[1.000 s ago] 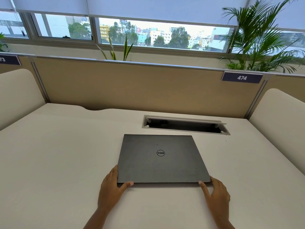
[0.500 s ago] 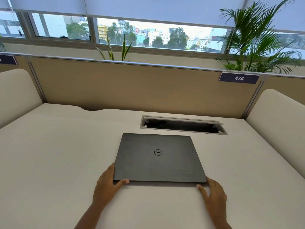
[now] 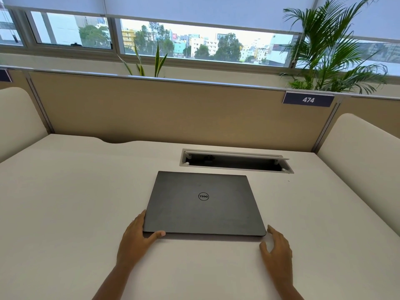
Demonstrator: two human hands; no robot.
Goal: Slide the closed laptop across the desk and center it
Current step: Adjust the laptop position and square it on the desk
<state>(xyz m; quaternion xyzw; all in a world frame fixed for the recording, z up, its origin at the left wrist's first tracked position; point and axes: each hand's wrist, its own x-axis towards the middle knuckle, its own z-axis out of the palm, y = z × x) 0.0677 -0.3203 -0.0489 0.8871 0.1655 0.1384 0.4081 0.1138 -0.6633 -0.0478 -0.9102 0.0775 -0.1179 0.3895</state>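
The left hand (image 3: 134,239) is wrapped round the near-left corner of the closed Dell laptop (image 3: 203,204), thumb laid along the near edge, fingers up the left side. The laptop is seen flat on the white desk (image 3: 65,208), lid shut, roughly mid-desk, its far edge just short of the open cable hatch (image 3: 236,162). At the near-right corner, the right hand (image 3: 276,250) is held open, fingers spread, just beside the edge; contact cannot be told. The final centering nudge is judged in hand. Next, a small squaring push is called for, then release.
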